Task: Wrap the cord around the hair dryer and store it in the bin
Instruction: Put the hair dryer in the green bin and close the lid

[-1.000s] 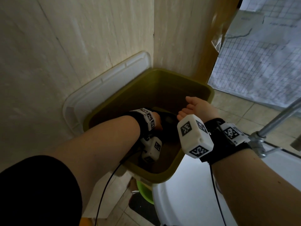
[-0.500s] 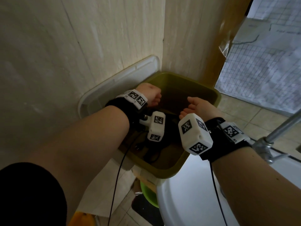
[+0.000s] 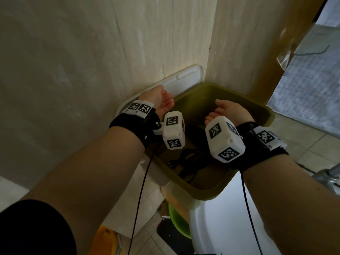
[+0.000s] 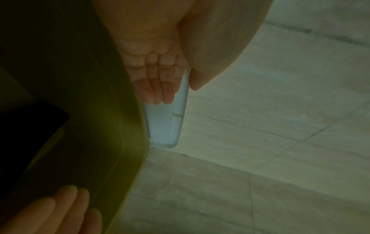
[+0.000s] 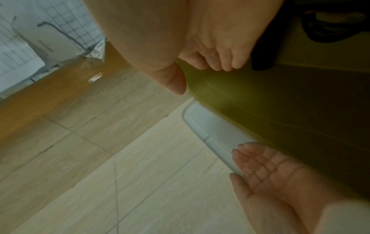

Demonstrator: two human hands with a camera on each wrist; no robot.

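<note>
Fingers (image 4: 158,88) of both hands loose, empty; hair dryer (image 3: 195,133) (cord-wrapped) below in bin (image 3: 265,115).

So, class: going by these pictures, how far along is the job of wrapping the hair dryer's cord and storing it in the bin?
Done, it seems: the hair dryer lies in the olive bin, its cord looped beside it; how neatly it is wrapped cannot be told. In hand: nothing. The left hand and right hand are over the bin, fingers relaxed and empty. Left: little; perhaps fitting the white lid behind the bin.
</note>
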